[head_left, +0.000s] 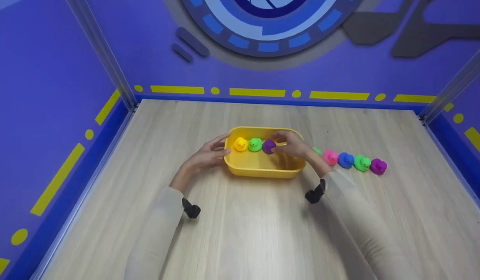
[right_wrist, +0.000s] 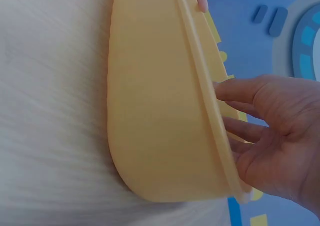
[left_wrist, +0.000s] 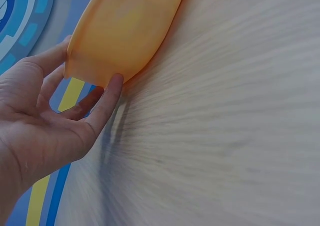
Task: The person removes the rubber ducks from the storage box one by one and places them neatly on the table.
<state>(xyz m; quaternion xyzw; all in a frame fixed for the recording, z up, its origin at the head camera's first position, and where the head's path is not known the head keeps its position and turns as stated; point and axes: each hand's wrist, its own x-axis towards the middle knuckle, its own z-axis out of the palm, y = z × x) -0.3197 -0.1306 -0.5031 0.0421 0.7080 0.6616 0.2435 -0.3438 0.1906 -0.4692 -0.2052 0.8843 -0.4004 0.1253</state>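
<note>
A yellow plastic bin [head_left: 263,172] stands on the table, holding a yellow rubber duck [head_left: 240,144], a green one [head_left: 255,145] and a purple rubber duck [head_left: 268,147] in a row. My left hand [head_left: 206,156] touches the outside of its left end, fingers spread and fairly straight. In the left wrist view, fingertips [left_wrist: 116,80] rest against the bin's corner. Reaching over the right rim, my right hand [head_left: 292,144] pinches the purple duck at its right side, thumb in front. The bin wall hides the duck in the right wrist view, where fingers [right_wrist: 240,89] dip inside.
Right of the bin, a row of ducks includes a pink duck [head_left: 330,157], a blue duck [head_left: 345,160], a green duck [head_left: 362,163] and a purple duck [head_left: 378,166]. Another green duck [head_left: 317,151] is partly behind my right wrist. Blue panels [head_left: 138,70] enclose the wooden table [head_left: 240,233].
</note>
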